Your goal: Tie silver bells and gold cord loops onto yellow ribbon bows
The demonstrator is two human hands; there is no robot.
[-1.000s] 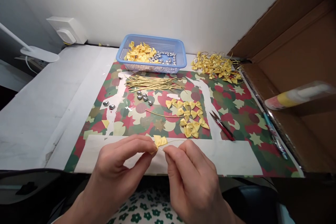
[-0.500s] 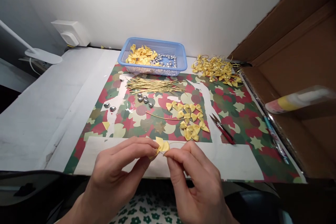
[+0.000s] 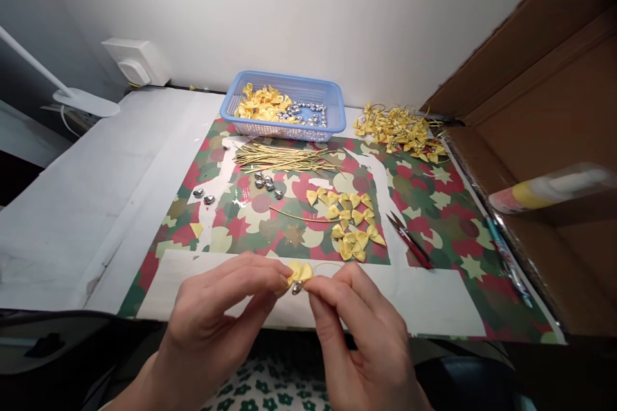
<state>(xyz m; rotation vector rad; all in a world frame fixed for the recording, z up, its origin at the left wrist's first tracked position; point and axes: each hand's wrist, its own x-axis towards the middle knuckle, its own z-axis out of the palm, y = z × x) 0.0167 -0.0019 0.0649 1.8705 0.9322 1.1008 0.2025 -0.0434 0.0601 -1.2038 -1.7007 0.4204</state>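
My left hand (image 3: 236, 302) pinches a yellow ribbon bow (image 3: 301, 270) between thumb and fingers, just above the table's front edge. A small silver bell (image 3: 297, 287) hangs against the bow's lower side. My right hand (image 3: 359, 327) is closed close beside it, its thumb and forefinger pinching a thin cord (image 3: 328, 264) that loops out behind the fingers. Beyond the hands, several finished-looking yellow bows (image 3: 354, 217) lie in a cluster on the patterned mat. A single loose cord (image 3: 301, 216) stretches to the left from them.
A blue basket (image 3: 284, 126) holds yellow bows and silver bells. Before it lie a bundle of gold cords (image 3: 284, 158) and several silver bells (image 3: 264, 183). Red-handled snips (image 3: 411, 243) rest at right. Corded bows (image 3: 402, 131) are heaped near a cardboard box (image 3: 540, 135) with a bottle (image 3: 540, 192).
The silver bell now shows below the bow, where it was not visible before. The bow has turned slightly between my fingers. Both hands keep nearly the same place.
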